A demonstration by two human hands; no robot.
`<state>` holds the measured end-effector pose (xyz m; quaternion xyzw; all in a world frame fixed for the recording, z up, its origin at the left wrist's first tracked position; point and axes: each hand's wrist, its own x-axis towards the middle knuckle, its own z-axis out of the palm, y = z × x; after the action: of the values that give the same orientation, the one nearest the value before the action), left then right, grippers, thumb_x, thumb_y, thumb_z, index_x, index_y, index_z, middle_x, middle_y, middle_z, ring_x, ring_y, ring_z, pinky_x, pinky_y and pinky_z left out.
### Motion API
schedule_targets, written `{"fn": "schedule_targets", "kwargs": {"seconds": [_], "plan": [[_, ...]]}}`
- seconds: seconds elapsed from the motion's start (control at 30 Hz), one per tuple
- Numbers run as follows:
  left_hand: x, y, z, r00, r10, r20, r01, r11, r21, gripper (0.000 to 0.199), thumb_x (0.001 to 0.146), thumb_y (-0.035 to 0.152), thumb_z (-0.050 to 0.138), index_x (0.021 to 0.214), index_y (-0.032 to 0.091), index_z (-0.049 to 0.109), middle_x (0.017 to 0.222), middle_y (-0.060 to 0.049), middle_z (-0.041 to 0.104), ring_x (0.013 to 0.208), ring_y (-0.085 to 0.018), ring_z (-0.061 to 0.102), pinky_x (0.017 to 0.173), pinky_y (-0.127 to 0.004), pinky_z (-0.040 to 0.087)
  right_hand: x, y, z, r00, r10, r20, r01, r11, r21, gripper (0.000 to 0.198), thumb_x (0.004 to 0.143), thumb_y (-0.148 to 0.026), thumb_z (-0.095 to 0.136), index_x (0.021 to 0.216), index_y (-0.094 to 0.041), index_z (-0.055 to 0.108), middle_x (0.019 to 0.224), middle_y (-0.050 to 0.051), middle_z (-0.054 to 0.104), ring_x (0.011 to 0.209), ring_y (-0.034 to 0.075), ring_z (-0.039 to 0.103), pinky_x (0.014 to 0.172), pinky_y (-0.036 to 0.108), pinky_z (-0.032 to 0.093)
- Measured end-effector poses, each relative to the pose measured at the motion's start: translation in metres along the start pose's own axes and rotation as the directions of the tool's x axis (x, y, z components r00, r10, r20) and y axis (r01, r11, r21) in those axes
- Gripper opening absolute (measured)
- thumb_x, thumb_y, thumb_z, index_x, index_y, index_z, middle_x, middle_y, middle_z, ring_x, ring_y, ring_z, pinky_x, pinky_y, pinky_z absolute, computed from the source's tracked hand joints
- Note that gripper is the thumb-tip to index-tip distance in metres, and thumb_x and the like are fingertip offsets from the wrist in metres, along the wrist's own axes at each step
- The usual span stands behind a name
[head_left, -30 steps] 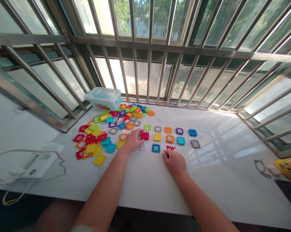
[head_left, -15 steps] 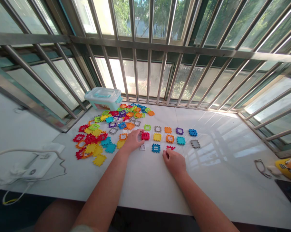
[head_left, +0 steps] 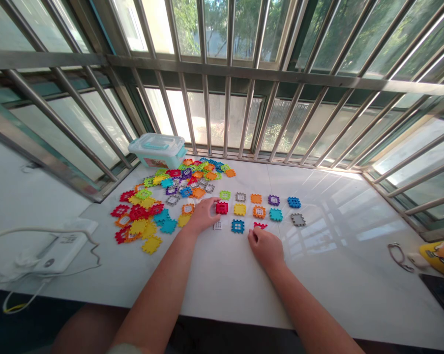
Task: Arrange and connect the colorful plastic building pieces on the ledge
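Observation:
My left hand (head_left: 206,216) curves its thumb and fingers around a red square interlocking tile (head_left: 222,208), gripping its left side on the table. Just below it lies a small white window-shaped piece (head_left: 218,225), partly hidden by the thumb. My right hand (head_left: 266,247) rests on the table in a loose fist, with no object showing in it. Beyond its knuckles a red piece (head_left: 260,225) is partly covered. Between the hands sits a blue window-frame tile (head_left: 238,226). Yellow (head_left: 240,209), orange (head_left: 259,212) and turquoise (head_left: 276,215) tiles continue the row rightward.
A loose pile of coloured tiles (head_left: 138,212) spreads over the left of the white table (head_left: 214,280). Behind it stands a lidded plastic box (head_left: 158,150). A power strip (head_left: 61,248) with cables lies left; a phone (head_left: 441,297) is at right. Metal bars (head_left: 227,115) line the back.

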<state>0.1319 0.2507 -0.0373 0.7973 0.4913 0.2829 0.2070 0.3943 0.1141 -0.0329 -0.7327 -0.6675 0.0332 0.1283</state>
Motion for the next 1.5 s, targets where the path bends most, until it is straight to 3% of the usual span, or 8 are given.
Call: {"fn": "schedule_targets", "kwargs": {"seconds": [1.03,1.5], "plan": [[0.0002,-0.0006,0.0007,0.999,0.005,-0.036,-0.008,0.996,-0.091,0.052,0.084,0.027,0.072,0.135,0.029,0.063,0.138,-0.005,0.071,0.131,-0.028,0.064,0.116,-0.046,0.05,-0.0003,0.0007,0.0002,1.0,0.0,-0.002,0.0,1.0,-0.007,0.035,0.107,-0.037,0.054,0.076,-0.022,0.063,0.071,0.001,0.069,0.061,0.013,0.048,0.061,0.032,0.015],[0.0003,0.0001,-0.0005,1.0,0.013,-0.013,-0.014,0.999,-0.047,0.053,0.083,0.028,0.072,0.135,0.028,0.064,0.136,-0.006,0.072,0.129,-0.029,0.066,0.114,-0.047,0.051,-0.0001,0.0006,0.0003,1.0,0.0,0.005,0.0,1.0,0.0,0.036,0.107,-0.037,0.054,0.076,-0.021,0.063,0.072,0.001,0.069,0.061,0.012,0.049,0.061,0.031,0.016]]}}
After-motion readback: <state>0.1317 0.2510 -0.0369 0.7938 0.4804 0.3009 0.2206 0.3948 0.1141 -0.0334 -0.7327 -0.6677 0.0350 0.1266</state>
